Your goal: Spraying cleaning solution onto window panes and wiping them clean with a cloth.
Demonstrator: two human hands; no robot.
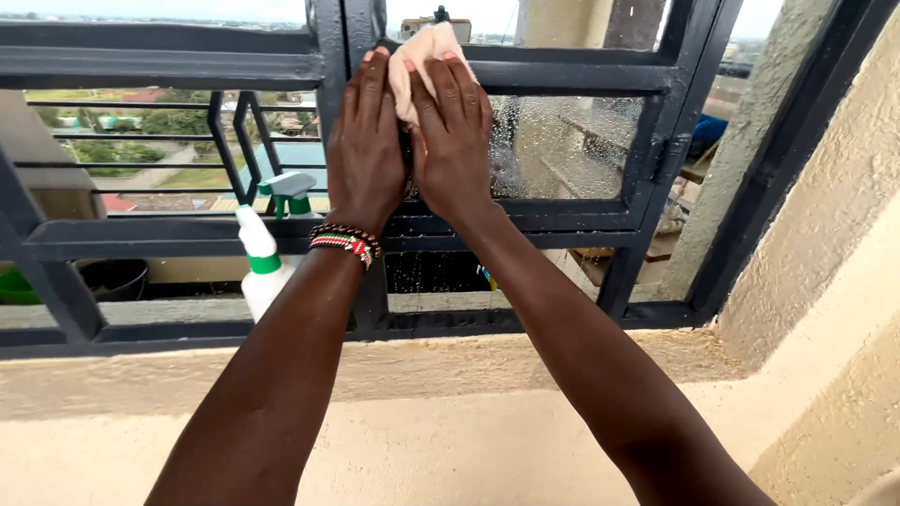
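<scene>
Wiping is under way at the dark metal window frame (525, 75): both hands sit side by side on its centre upright, near the top bar. The left hand (364, 141) lies flat against the metal, fingers straight and pressed together, a beaded bracelet (345, 242) at the wrist. The right hand (452, 131) has its fingers slightly spread over a cream cloth (417, 52), pressing it to the upright where it meets the top bar.

Judging from the glass, the job looks only part done. The pane (562, 145) just right of the hands is speckled all over with droplets and streaks (sprayed, I would guess, but not wiped dry), and the lower bars show no sign of attention that I can make out.

On the sill at the frame's lower left stands a white spray bottle (264, 272) with a green collar and a pale trigger head, touching the left forearm. Its label cannot be made out from here.
</scene>
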